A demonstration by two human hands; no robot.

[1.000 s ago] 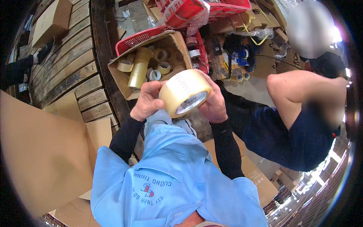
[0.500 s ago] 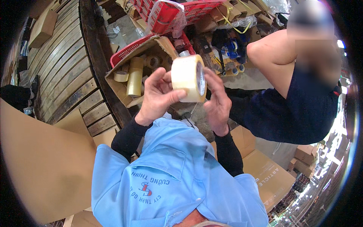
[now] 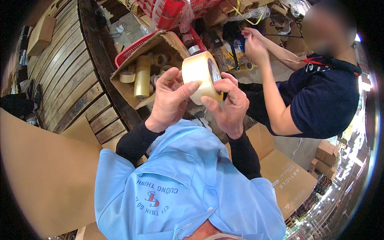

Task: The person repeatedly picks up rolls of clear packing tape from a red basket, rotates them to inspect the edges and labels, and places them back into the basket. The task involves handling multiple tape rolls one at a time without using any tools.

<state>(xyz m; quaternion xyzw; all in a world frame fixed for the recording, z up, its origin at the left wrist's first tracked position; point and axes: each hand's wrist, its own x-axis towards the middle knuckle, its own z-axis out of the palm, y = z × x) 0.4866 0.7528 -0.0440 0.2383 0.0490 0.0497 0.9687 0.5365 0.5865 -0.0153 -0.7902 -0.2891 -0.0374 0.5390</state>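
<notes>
Between my two hands, in front of my chest, is a thick roll of clear yellowish packing tape [image 3: 196, 74], its cardboard core facing right. My left hand [image 3: 170, 98] grips it from the left, thumb laid on the taped face. On the other side my right hand [image 3: 230, 104] pinches the lower right rim with thumb and forefinger. Whether a loose tape end is between those fingers, I cannot tell. Just beyond my left hand stands an open cardboard box [image 3: 126, 93] with several more tape rolls [image 3: 143, 78] inside.
A red plastic crate [image 3: 168, 16] is behind the tape box. To the right a co-worker in a dark shirt [image 3: 324, 100] has both hands raised. A slatted wooden platform [image 3: 64, 72] runs along the left. Large cardboard cartons flank me, one at left [image 3: 44, 172], another at right [image 3: 288, 180].
My right hand's thumb and forefinger have closed on the roll's lower rim, and the roll has tilted slightly. The co-worker has straightened up and brought the hands together near the red crate.
</notes>
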